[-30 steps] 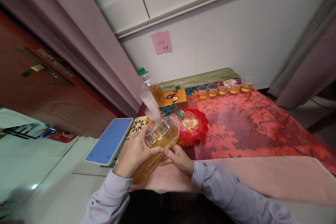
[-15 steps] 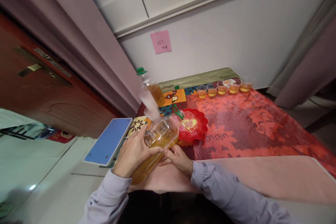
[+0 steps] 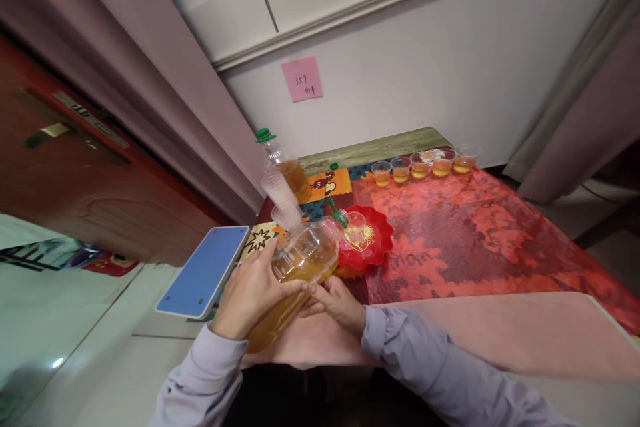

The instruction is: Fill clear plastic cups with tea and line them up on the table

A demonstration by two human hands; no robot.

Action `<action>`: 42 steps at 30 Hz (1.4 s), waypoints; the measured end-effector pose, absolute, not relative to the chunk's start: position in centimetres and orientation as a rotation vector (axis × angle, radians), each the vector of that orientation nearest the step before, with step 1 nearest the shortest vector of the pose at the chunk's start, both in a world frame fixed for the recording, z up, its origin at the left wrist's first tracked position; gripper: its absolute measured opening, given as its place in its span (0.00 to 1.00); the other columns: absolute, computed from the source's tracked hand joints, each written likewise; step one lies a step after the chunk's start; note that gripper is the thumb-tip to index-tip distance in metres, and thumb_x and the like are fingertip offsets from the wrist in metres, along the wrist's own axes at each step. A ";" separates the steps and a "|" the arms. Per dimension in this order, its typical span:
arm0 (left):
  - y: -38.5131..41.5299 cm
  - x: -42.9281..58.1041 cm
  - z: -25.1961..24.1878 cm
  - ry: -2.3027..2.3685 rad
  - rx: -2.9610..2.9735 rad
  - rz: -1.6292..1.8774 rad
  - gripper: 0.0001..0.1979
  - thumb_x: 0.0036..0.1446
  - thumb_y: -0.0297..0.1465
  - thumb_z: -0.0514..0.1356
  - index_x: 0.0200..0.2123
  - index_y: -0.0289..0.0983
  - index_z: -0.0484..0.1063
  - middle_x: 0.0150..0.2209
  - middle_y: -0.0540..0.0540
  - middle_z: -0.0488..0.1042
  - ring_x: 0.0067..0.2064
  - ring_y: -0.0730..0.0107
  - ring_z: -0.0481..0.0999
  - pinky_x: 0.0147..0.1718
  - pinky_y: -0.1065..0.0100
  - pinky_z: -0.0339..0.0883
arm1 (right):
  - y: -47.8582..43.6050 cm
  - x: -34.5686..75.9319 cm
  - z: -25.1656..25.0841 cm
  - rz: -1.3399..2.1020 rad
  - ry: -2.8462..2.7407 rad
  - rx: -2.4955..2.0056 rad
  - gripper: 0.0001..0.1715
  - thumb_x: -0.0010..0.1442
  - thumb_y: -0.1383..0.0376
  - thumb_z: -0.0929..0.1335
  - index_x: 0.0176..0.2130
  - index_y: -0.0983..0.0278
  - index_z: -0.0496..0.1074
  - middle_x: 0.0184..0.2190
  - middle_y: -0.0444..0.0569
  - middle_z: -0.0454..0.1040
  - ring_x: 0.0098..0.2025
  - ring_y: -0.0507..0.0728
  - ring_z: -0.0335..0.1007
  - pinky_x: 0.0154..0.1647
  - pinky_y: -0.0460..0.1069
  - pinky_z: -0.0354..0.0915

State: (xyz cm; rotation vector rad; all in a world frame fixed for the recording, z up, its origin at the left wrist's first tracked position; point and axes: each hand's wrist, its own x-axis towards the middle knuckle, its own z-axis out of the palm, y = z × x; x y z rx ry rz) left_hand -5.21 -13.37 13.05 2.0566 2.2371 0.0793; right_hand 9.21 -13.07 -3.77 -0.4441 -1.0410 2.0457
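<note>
Both my hands hold a large clear plastic bottle [image 3: 300, 267] of yellow liquid, tilted with its neck toward the upper right. My left hand [image 3: 250, 297] wraps its near left side, thumb across the front. My right hand [image 3: 337, 305] grips it from below on the right. The bottle's mouth is over a clear plastic cup [image 3: 356, 223] on a red scalloped plate [image 3: 384, 240]. A green loop [image 3: 337, 213] hangs near the bottle's neck. Whether liquid is flowing I cannot make out.
Several cups with yellow liquid [image 3: 420, 168] stand in a row at the back right. Behind the held bottle are stacked clear cups [image 3: 280, 193] and a second bottle with a green cap [image 3: 290, 173]. A green cap [image 3: 334, 166] lies near the back edge; a blue board [image 3: 205, 271] is at left.
The view has shifted slightly. My hands keep the same hold, and the bottle stays tilted over the cup on the red plate.
</note>
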 end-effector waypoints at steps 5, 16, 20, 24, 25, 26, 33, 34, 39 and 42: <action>-13.3 -5.1 13.2 2.241 2.043 0.057 0.50 0.48 0.52 0.71 0.69 0.35 0.63 0.63 0.31 0.76 0.65 0.42 0.75 0.62 0.51 0.68 | -13.1 9.2 -3.8 2.036 -1.030 -0.437 0.44 0.57 0.35 0.74 0.55 0.66 0.74 0.45 0.55 0.81 0.43 0.61 0.82 0.50 0.64 0.80; -13.4 -5.5 12.8 2.238 2.102 0.118 0.49 0.46 0.54 0.72 0.68 0.38 0.66 0.60 0.34 0.79 0.62 0.41 0.78 0.58 0.51 0.72 | -13.1 9.1 -4.1 2.070 -1.016 -0.453 0.44 0.56 0.35 0.75 0.55 0.65 0.73 0.44 0.54 0.81 0.45 0.61 0.82 0.52 0.65 0.79; -13.4 -5.1 13.1 2.251 2.088 0.078 0.47 0.48 0.51 0.71 0.67 0.40 0.66 0.58 0.36 0.80 0.60 0.42 0.79 0.55 0.52 0.73 | -13.1 9.1 -4.0 2.061 -1.001 -0.464 0.44 0.57 0.36 0.75 0.55 0.66 0.74 0.46 0.55 0.80 0.45 0.61 0.82 0.51 0.64 0.80; -13.5 -4.9 13.2 2.231 2.085 0.060 0.46 0.49 0.51 0.71 0.68 0.40 0.65 0.59 0.35 0.79 0.61 0.42 0.78 0.57 0.52 0.72 | -13.1 9.1 -3.9 2.053 -0.993 -0.468 0.44 0.56 0.36 0.75 0.55 0.66 0.74 0.47 0.55 0.81 0.45 0.61 0.82 0.50 0.63 0.80; -13.5 -5.0 13.2 2.226 2.083 0.056 0.46 0.50 0.51 0.70 0.68 0.40 0.64 0.60 0.35 0.79 0.61 0.42 0.78 0.57 0.52 0.71 | -13.1 9.1 -3.9 2.053 -0.992 -0.468 0.44 0.56 0.36 0.75 0.55 0.66 0.74 0.47 0.55 0.81 0.44 0.60 0.82 0.49 0.62 0.80; -13.5 -5.0 13.2 2.220 2.084 0.055 0.46 0.50 0.51 0.70 0.68 0.40 0.64 0.60 0.35 0.79 0.61 0.42 0.78 0.57 0.52 0.71 | -13.1 9.2 -3.9 2.053 -0.992 -0.468 0.44 0.56 0.36 0.75 0.55 0.66 0.74 0.46 0.55 0.81 0.44 0.60 0.82 0.49 0.62 0.80; -13.5 -5.6 12.8 2.221 2.130 0.093 0.48 0.48 0.54 0.71 0.68 0.41 0.65 0.61 0.35 0.78 0.62 0.43 0.78 0.57 0.52 0.72 | -13.1 9.2 -3.8 2.056 -1.007 -0.440 0.42 0.58 0.37 0.75 0.55 0.67 0.74 0.44 0.55 0.82 0.43 0.60 0.83 0.50 0.63 0.80; -13.4 -5.6 12.7 2.225 2.124 0.091 0.49 0.48 0.55 0.71 0.68 0.40 0.65 0.61 0.34 0.78 0.62 0.43 0.78 0.58 0.52 0.71 | -13.0 9.2 -3.9 2.058 -1.005 -0.437 0.43 0.58 0.37 0.75 0.55 0.67 0.74 0.44 0.55 0.82 0.42 0.60 0.83 0.50 0.63 0.80; -13.4 -5.7 12.7 2.239 2.095 0.078 0.51 0.48 0.54 0.71 0.70 0.38 0.63 0.64 0.33 0.76 0.64 0.43 0.76 0.61 0.51 0.69 | -13.0 8.8 -4.5 2.060 -0.984 -0.439 0.44 0.57 0.36 0.75 0.56 0.67 0.72 0.43 0.55 0.82 0.42 0.60 0.83 0.50 0.64 0.80; -13.4 -5.6 12.7 2.242 2.078 0.071 0.52 0.47 0.54 0.71 0.70 0.36 0.63 0.63 0.32 0.76 0.65 0.42 0.75 0.61 0.50 0.69 | -13.0 8.7 -4.6 2.059 -0.982 -0.437 0.44 0.57 0.37 0.75 0.56 0.67 0.72 0.43 0.55 0.81 0.42 0.61 0.83 0.50 0.64 0.80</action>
